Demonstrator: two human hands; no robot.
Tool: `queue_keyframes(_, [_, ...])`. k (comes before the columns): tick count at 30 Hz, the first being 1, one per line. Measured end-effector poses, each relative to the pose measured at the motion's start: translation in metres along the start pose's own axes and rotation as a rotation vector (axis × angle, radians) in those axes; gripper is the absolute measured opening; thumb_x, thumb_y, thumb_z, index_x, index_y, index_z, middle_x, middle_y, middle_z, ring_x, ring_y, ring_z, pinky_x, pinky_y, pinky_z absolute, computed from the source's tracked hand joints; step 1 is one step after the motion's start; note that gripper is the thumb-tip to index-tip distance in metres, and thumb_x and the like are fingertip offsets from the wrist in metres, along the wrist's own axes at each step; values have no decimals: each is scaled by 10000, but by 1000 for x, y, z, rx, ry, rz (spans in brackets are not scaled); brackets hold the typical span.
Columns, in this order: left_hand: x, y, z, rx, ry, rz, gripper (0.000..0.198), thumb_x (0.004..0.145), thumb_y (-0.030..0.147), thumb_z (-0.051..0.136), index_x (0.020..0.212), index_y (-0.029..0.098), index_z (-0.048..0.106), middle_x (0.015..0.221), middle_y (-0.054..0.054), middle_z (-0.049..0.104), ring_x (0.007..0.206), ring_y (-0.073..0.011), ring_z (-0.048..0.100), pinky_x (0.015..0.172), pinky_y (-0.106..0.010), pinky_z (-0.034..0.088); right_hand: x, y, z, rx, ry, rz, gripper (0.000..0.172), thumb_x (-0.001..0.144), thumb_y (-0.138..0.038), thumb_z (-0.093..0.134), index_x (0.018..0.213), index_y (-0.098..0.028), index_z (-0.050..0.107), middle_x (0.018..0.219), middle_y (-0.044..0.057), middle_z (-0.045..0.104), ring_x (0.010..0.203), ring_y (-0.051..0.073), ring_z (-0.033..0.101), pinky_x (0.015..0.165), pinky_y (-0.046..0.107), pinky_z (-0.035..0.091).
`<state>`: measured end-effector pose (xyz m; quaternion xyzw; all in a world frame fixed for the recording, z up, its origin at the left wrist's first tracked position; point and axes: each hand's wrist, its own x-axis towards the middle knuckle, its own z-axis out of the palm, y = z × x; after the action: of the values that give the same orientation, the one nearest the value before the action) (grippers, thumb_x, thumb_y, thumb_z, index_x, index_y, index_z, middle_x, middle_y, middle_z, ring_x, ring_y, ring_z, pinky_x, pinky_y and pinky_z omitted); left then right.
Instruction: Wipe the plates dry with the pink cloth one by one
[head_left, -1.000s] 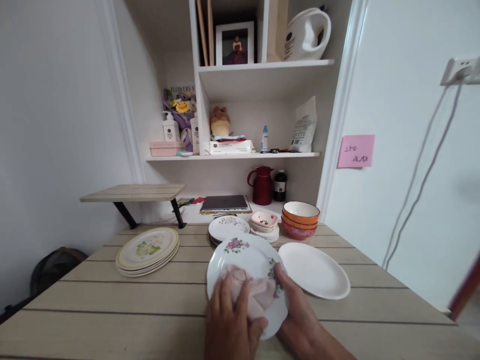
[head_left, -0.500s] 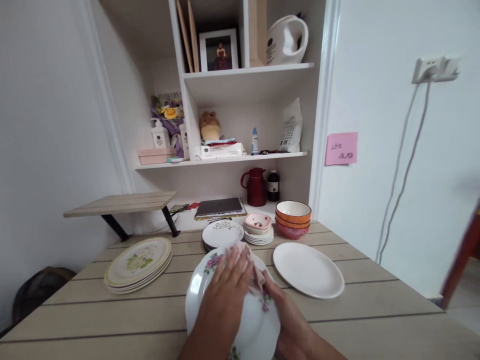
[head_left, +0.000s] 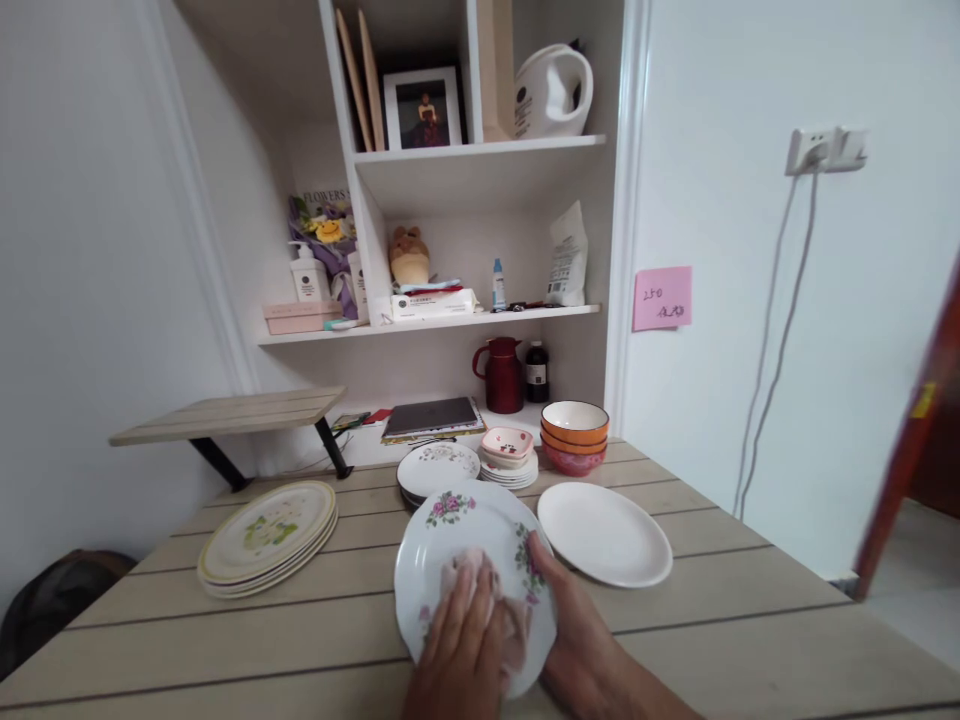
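A white plate [head_left: 427, 540] with pink-and-green flower clusters is tilted up above the table's front part. My right hand [head_left: 581, 635] grips its right rim, thumb on the face and the other fingers hidden behind. My left hand [head_left: 461, 640] presses a pale pink cloth [head_left: 516, 630] onto the lower middle of the plate, its fingers laid over the cloth. Right of the held plate lies a white oval plate [head_left: 607, 535]. Behind it stands a stack of plates with a grey floral pattern [head_left: 439, 465].
On the wooden table [head_left: 300, 640], a stack of yellow-rimmed plates [head_left: 262, 540] lies left. Small dishes [head_left: 508, 455] and stacked bowls [head_left: 574, 440] stand at the back, near a dark red jug [head_left: 502, 375]. A raised wooden shelf [head_left: 232, 412] is at back left.
My left hand and the cloth have moved from the plate's upper edge down to its lower middle. The plate's flowers have shifted round. The camera view has swung slightly right.
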<state>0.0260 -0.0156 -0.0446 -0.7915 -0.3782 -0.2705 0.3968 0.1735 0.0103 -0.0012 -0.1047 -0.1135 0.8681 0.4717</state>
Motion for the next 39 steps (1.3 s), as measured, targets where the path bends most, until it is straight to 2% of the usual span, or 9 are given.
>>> queue_keyframes(6, [37,-24,-6,-86,-144,22,574,876,176,444,1433,243,321,1522,14,312,1371,-217,335,996,-375,476,4,10,-5,-56,-32,50,463,854,-483,545,1102,-112,667,990,141,736,967,261,670,965,432,432])
queue_keyframes(10, [45,-47,7,-145,-203,-106,685,834,91,481,1458,252,250,1531,-3,292,1403,-224,264,1083,-456,380,10,4,-6,-44,6,-26,446,852,-448,562,1153,-130,646,1018,132,732,975,259,666,962,435,435])
queue_keyframes(13, [40,-51,18,-131,-184,-175,725,800,9,462,1461,211,242,1529,-41,297,1408,-240,245,1078,-459,384,10,-5,-3,-26,61,-128,453,852,-449,554,1172,-138,634,1011,131,734,987,263,661,960,447,437])
queue_keyframes(17, [25,-40,28,-100,-126,-72,670,836,-1,404,1454,218,264,1521,-40,311,1395,-226,279,1014,-399,456,8,-11,-2,-12,99,-187,465,861,-460,531,1151,-112,638,980,142,737,977,267,664,956,449,440])
queue_keyframes(25, [16,-34,22,-219,-106,146,627,856,91,462,1444,236,298,1537,-10,282,1419,-263,201,1008,-407,463,7,-7,-4,-12,28,-65,529,860,-479,527,1182,-68,610,1051,190,707,989,274,656,939,448,449])
queue_keyframes(31, [16,-31,19,-318,-151,36,838,719,97,632,1458,215,255,1541,-122,249,1391,-297,281,1001,-444,475,8,-10,-20,-116,5,-15,523,854,-481,548,1243,-134,585,1101,172,695,994,278,655,945,457,442])
queue_keyframes(34, [13,-31,14,-363,-196,-127,899,660,75,678,1448,242,281,1554,-144,194,1380,-305,305,1011,-433,467,8,-11,-19,-124,27,-1,522,839,-498,561,1226,-150,600,1102,165,697,994,284,655,942,459,444])
queue_keyframes(37, [11,-35,9,-386,-181,-253,819,668,68,661,1411,233,356,1561,-146,156,1370,-323,320,1007,-464,466,6,-9,-10,-100,83,-30,526,828,-516,563,1199,-147,614,1090,161,702,995,292,653,927,469,453])
queue_keyframes(39, [10,-38,9,-409,-154,-225,692,706,58,615,1355,219,437,1554,-142,185,1360,-316,341,995,-465,477,5,-9,-4,-81,104,-43,525,832,-515,554,1186,-133,618,1074,163,707,986,293,656,912,471,461])
